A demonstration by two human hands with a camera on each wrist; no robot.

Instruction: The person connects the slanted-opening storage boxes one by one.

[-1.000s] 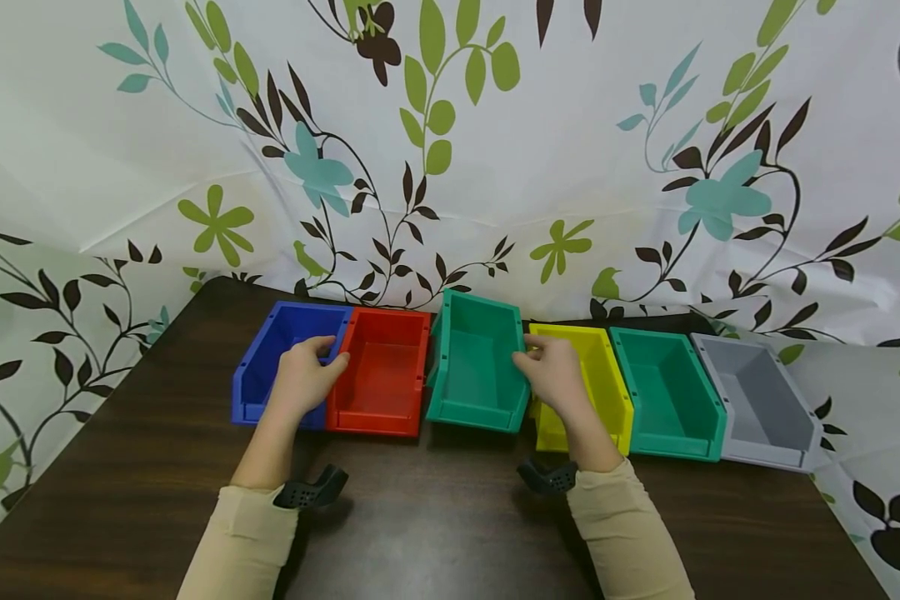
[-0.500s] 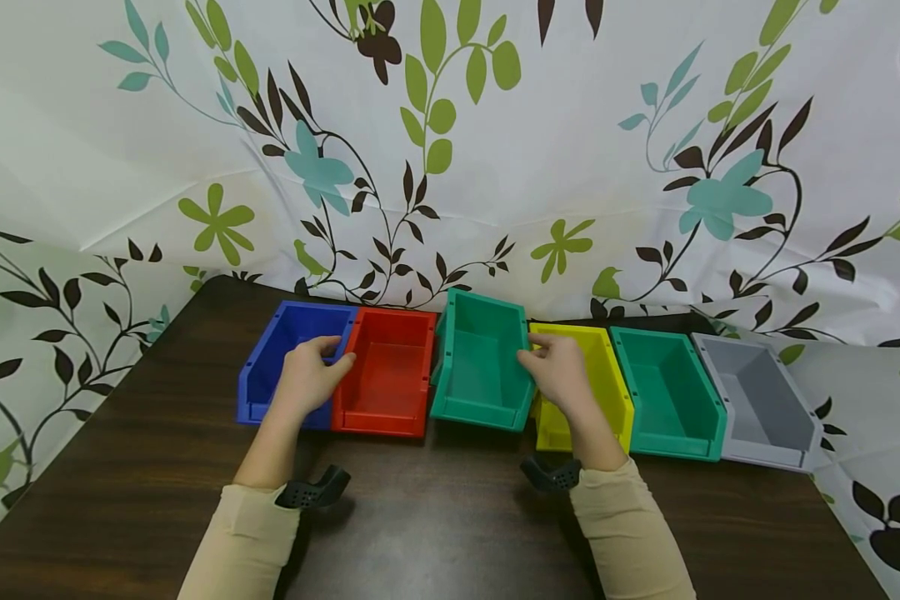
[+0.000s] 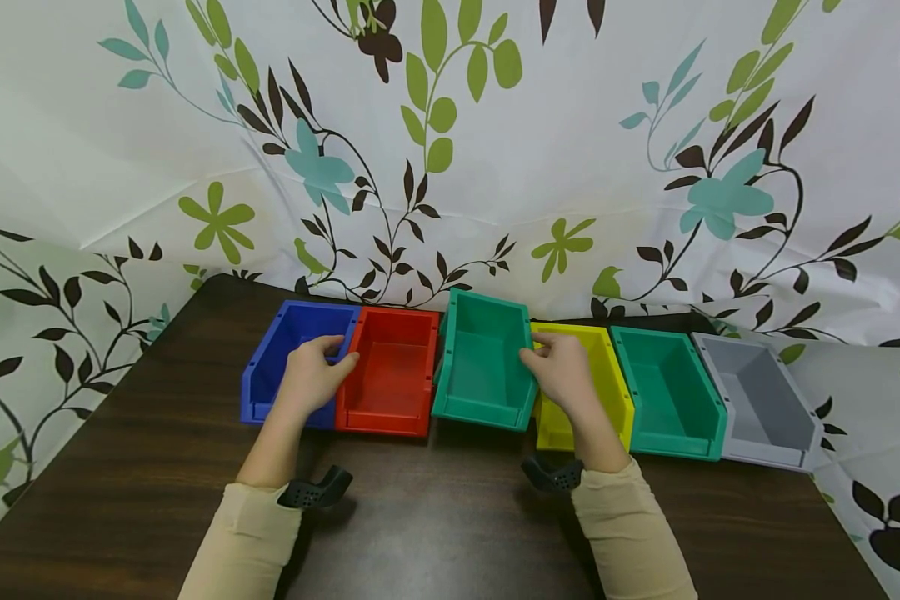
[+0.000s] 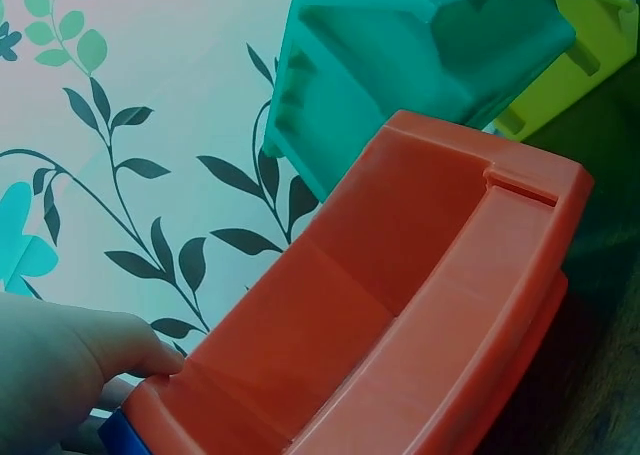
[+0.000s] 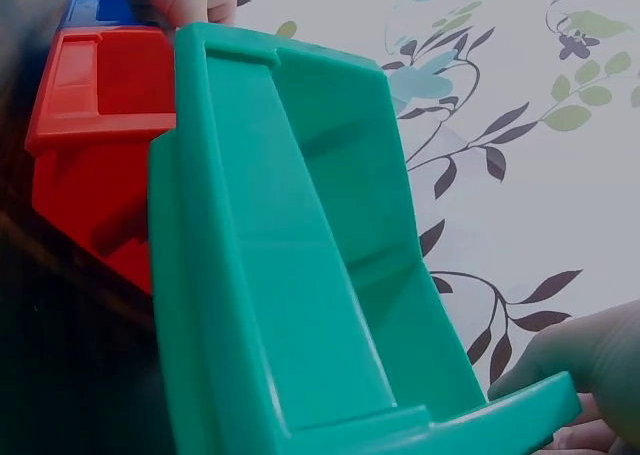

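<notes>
My left hand (image 3: 313,377) pinches the meeting side walls of the blue storage bin (image 3: 270,358) and the red storage bin (image 3: 390,367). In the left wrist view its thumb hooks over the red wall, with the other fingers partly hidden beyond. My right hand (image 3: 566,373) pinches the right wall of a green storage bin (image 3: 487,358), thumb inside it. That green bin is tilted and turned slightly, standing between the red bin and a yellow storage bin (image 3: 603,379). A part of the yellow bin is hidden behind my right hand.
Right of the yellow bin, a second green bin (image 3: 667,392) and a grey bin (image 3: 765,400) continue the row. They all stand on a dark wooden table (image 3: 435,525). A leaf-patterned cloth (image 3: 480,200) hangs behind it.
The blue and red bins have slid a little to the right along with my left hand. The held green bin and my right hand have also shifted slightly right.
</notes>
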